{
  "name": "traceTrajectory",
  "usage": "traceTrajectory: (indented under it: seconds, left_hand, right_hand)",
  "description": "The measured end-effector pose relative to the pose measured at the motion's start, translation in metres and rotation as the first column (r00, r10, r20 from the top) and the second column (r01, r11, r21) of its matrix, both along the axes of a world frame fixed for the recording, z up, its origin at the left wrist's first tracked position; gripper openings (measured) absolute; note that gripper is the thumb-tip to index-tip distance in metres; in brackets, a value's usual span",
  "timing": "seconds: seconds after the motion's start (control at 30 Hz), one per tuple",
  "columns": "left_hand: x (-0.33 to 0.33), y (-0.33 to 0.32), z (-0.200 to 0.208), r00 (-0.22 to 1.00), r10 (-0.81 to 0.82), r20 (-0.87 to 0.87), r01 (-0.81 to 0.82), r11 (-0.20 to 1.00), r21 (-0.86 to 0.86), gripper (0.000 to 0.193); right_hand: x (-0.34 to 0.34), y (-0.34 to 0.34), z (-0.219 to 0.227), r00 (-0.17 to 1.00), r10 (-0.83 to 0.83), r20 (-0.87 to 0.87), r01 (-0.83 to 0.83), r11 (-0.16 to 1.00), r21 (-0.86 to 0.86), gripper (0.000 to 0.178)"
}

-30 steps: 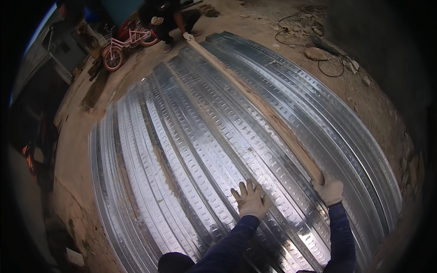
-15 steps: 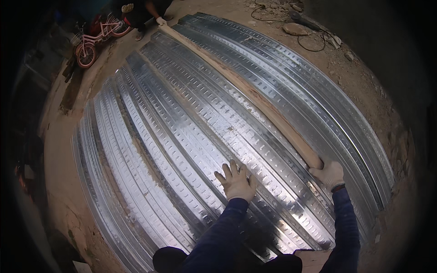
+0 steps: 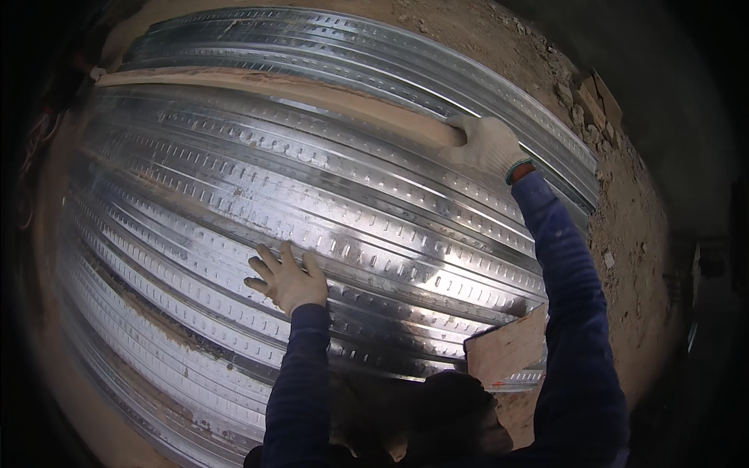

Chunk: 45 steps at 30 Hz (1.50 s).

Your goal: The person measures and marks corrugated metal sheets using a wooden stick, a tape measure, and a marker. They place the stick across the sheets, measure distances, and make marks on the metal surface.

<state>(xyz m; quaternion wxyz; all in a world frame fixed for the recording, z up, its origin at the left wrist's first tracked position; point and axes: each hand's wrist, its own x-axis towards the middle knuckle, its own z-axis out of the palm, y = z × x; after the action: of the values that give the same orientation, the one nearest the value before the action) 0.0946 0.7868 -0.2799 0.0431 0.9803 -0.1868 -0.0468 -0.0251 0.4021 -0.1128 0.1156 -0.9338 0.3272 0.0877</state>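
Shiny corrugated metal sheets [image 3: 234, 195] with rows of small slots lie flat on bare earth and fill most of the view. A long wooden plank [image 3: 257, 82] runs across them near the top. My right hand [image 3: 488, 144], in a white work glove, grips the near end of that plank. My left hand [image 3: 287, 277], also gloved, rests flat with fingers spread on a rib of the sheet in front of me. Both arms wear dark blue sleeves.
A small piece of plywood board [image 3: 507, 351] lies at the sheets' near edge by my right arm. Sandy ground with stones and rubble [image 3: 593, 93] borders the sheets on the right. Dark shadow covers the far right and left edges.
The view has swung left, so the sheets and plank now run across instead of away. My right hand stays on the plank's end and my left stays flat on the sheet. The pink bicycle has left the view.
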Motion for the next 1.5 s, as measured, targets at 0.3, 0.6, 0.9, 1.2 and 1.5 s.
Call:
traceTrajectory:
  seconds: [0.3, 0.6, 0.9, 1.2, 1.5]
  left_hand:
    - [0.001, 0.001, -0.004, 1.0, -0.009, 0.016, 0.009, 1.0, 0.023, 0.062]
    - [-0.001, -0.005, -0.003, 1.0, -0.004, 0.025, 0.004, 1.0, 0.002, 0.06]
    - [0.002, -0.007, 0.006, 0.998, -0.015, -0.066, 0.007, 0.993, -0.117, 0.06]
    - [0.01, 0.004, 0.025, 0.983, 0.005, -0.183, -0.017, 0.998, -0.061, 0.063]
    - [0.011, 0.013, 0.018, 0.986, 0.034, -0.162, -0.064, 0.981, -0.185, 0.059]
  right_hand:
    - [-0.021, 0.027, -0.078, 0.999, -0.028, 0.026, 0.026, 0.997, 0.074, 0.072]
    - [-0.026, 0.031, -0.095, 0.996, -0.094, -0.003, 0.094, 0.994, 0.062, 0.078]
    - [-0.025, 0.04, -0.094, 0.985, -0.169, 0.028, 0.168, 0.985, 0.049, 0.073]
    - [-0.019, 0.041, -0.104, 0.99, -0.132, 0.052, 0.132, 0.991, 0.002, 0.075]
    - [0.005, 0.061, -0.093, 0.993, -0.096, -0.067, 0.094, 0.995, -0.023, 0.069]
